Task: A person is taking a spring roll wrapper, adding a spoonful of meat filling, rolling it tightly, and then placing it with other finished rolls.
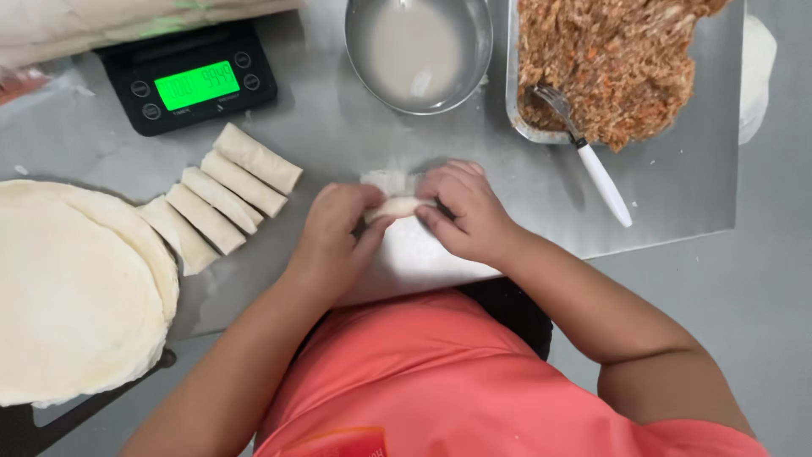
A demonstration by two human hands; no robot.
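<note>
While both hands — left hand, right hand — pinch the half-rolled wrapper with closed fingers, it looks soft, tear-prone — best gripped at its ends.

Steel worktable (evenly lit), grey floor

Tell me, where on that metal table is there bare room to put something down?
Bare steel table lies between the scale, the bowl and the finished rolls. Another patch lies right of the right hand, below the filling tray, though the fork crosses it. The left side is crowded by the wrapper stack.
</note>
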